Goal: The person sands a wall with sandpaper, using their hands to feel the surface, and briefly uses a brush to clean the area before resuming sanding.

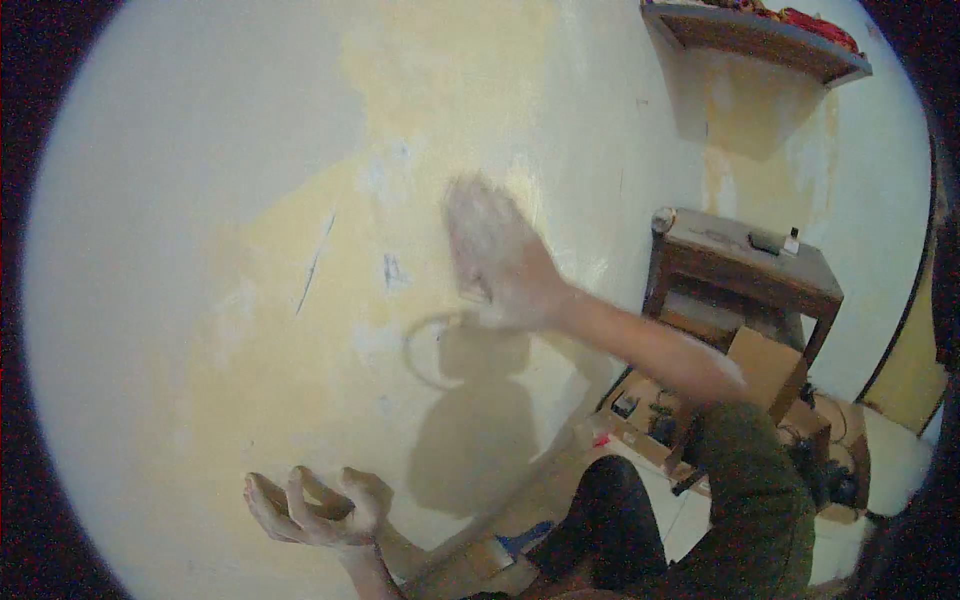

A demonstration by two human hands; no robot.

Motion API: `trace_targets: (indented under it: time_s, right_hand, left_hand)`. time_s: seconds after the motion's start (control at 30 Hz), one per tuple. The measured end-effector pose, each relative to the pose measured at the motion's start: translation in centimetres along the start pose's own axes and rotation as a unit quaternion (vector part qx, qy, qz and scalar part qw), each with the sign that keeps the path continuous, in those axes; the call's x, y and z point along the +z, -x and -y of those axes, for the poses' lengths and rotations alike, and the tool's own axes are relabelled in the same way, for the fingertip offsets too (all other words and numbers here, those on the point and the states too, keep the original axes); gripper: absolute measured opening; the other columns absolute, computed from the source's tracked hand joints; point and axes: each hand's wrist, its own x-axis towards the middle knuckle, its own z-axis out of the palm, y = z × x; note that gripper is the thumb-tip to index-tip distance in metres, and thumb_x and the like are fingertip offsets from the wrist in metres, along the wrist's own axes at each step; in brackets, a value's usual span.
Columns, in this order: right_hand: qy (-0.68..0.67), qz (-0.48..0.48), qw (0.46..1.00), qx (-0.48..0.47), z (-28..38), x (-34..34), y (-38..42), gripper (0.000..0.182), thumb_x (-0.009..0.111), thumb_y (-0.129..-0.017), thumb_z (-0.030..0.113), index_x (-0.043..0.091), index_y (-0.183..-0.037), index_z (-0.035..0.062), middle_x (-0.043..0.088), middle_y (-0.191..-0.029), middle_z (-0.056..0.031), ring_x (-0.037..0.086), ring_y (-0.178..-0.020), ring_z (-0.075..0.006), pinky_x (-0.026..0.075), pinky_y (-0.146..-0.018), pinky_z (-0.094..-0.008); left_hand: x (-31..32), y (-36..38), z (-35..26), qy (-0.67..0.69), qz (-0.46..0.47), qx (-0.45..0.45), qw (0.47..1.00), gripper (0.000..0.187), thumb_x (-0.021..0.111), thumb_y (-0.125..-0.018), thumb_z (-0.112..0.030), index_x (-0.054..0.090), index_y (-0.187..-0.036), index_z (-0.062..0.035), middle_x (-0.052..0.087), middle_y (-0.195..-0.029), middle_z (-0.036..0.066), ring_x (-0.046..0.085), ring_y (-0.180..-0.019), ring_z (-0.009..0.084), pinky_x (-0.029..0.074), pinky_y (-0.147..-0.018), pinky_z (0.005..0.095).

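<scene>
A wall (290,230) with patchy yellow and whitish paint fills most of the view, marked by dark scratches and pale patches. My right hand (495,250) is up against its middle, palm side toward the surface and smeared by motion. Whether anything lies under those fingers is hidden. Lower left, my left hand (325,510) is raised near the wall with its fingers bent and apart, nothing visible in it. A head-and-shoulders shadow falls on the wall between the two hands.
To the right stands a dark wooden table (740,245) with small items on top. Cardboard boxes (765,370) and cables crowd the floor beside it. A loaded shelf (760,40) hangs above. A blue-handled tool (527,538) lies low by my knee.
</scene>
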Motion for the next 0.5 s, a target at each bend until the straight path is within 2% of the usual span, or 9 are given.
trace_targets:
  time_s: [0.03, 0.1, 0.13, 0.17, 0.27, 0.3, 0.4, 0.43, 0.5]
  right_hand:
    - [-0.089, -0.066, 0.991, 0.074, -0.7, -1.6, -1.4, 0.102, 0.07, -0.086, 0.045, 0.024, -0.159, -0.008, 0.018, -0.167, -0.0305, 0.015, -0.157, -0.0446, 0.014, -0.129, -0.0489]
    - [-0.079, -0.142, 0.974, 0.156, -4.6, -1.9, -4.3, 0.099, 0.069, -0.087, 0.044, 0.026, -0.158, -0.0085, 0.019, -0.167, -0.0305, 0.016, -0.157, -0.0445, 0.013, -0.129, -0.0486]
    - [-0.074, -0.177, 0.962, 0.195, -4.8, -2.4, -5.5, 0.097, 0.068, -0.087, 0.044, 0.028, -0.158, -0.0087, 0.019, -0.167, -0.0305, 0.016, -0.157, -0.0444, 0.013, -0.129, -0.0485]
    - [-0.016, -0.172, 0.963, 0.207, -3.4, -2.7, -5.6, 0.092, 0.065, -0.09, 0.045, 0.032, -0.156, -0.0094, 0.021, -0.166, -0.0311, 0.017, -0.156, -0.0444, 0.013, -0.129, -0.0472]
    - [-0.083, -0.129, 0.985, 0.074, 0.9, -2.3, -2.6, 0.09, 0.064, -0.09, 0.048, 0.035, -0.154, -0.0085, 0.026, -0.165, -0.0299, 0.02, -0.156, -0.0446, 0.014, -0.129, -0.0487]
    - [0.097, -0.056, 0.994, 0.007, 1.0, 1.2, -0.9, 0.091, 0.067, -0.086, 0.048, 0.04, -0.153, -0.0058, 0.031, -0.164, -0.0278, 0.024, -0.154, -0.045, 0.014, -0.128, -0.0528]
    - [-0.053, -0.017, 0.996, -0.076, 0.5, -2.2, -0.5, 0.079, 0.064, -0.09, 0.04, 0.042, -0.154, -0.0024, 0.034, -0.163, -0.0264, 0.028, -0.153, -0.045, 0.016, -0.128, -0.0519]
    - [-0.068, -0.095, 0.992, -0.035, -0.6, -2.2, -1.2, 0.074, 0.06, -0.094, 0.035, 0.039, -0.155, -0.0014, 0.032, -0.164, -0.0264, 0.024, -0.155, -0.0442, 0.016, -0.128, -0.0511]
    - [-0.085, -0.167, 0.975, 0.12, -4.0, -2.4, -3.7, 0.075, 0.06, -0.094, 0.033, 0.036, -0.157, -0.0018, 0.028, -0.165, -0.0266, 0.021, -0.155, -0.0442, 0.015, -0.128, -0.0529]
  left_hand:
    - [-0.1, -0.5, 0.2, 0.002, 0.002, 0.011, 1.0, 0.047, 0.063, -0.091, -0.027, 0.054, -0.13, -0.0027, 0.032, -0.152, 0.027, 0.033, -0.146, 0.0472, 0.039, -0.117, 0.0639]
    - [-0.5, -0.5, -0.1, 0.006, 0.009, 0.014, 1.0, 0.049, 0.064, -0.091, -0.027, 0.053, -0.133, -0.0036, 0.033, -0.153, 0.027, 0.034, -0.146, 0.0483, 0.038, -0.117, 0.0629]
    - [-0.8, -0.3, -0.1, -0.015, 0.019, 0.015, 1.0, 0.049, 0.064, -0.091, -0.027, 0.053, -0.133, -0.0035, 0.033, -0.153, 0.027, 0.034, -0.146, 0.0484, 0.039, -0.117, 0.0629]
    - [-1.2, -0.4, 0.0, -0.037, 0.027, 0.017, 0.999, 0.049, 0.063, -0.092, -0.027, 0.052, -0.134, -0.0033, 0.032, -0.153, 0.027, 0.033, -0.146, 0.0486, 0.04, -0.117, 0.0629]
    - [-1.2, 0.0, 0.6, -0.021, 0.019, 0.006, 1.0, 0.047, 0.065, -0.091, -0.03, 0.055, -0.128, -0.0037, 0.031, -0.153, 0.027, 0.033, -0.147, 0.0475, 0.038, -0.119, 0.0636]
    - [-1.0, 0.1, 0.7, -0.003, 0.009, 0.001, 1.0, 0.046, 0.066, -0.091, -0.032, 0.057, -0.126, -0.004, 0.031, -0.153, 0.026, 0.032, -0.147, 0.0469, 0.036, -0.12, 0.064]
    - [-1.8, -0.1, 0.5, -0.05, 0.036, 0.005, 0.998, 0.045, 0.065, -0.091, -0.032, 0.057, -0.126, -0.0056, 0.033, -0.153, 0.026, 0.032, -0.147, 0.0463, 0.035, -0.12, 0.064]
    - [-1.9, -0.3, 0.7, -0.056, 0.042, 0.014, 0.997, 0.046, 0.065, -0.091, -0.031, 0.055, -0.128, -0.0048, 0.033, -0.153, 0.027, 0.032, -0.147, 0.0471, 0.037, -0.119, 0.0634]
    - [-2.2, -0.2, 0.6, -0.069, 0.057, 0.024, 0.996, 0.048, 0.064, -0.092, -0.029, 0.053, -0.132, -0.0032, 0.033, -0.154, 0.028, 0.032, -0.147, 0.0486, 0.041, -0.116, 0.0621]
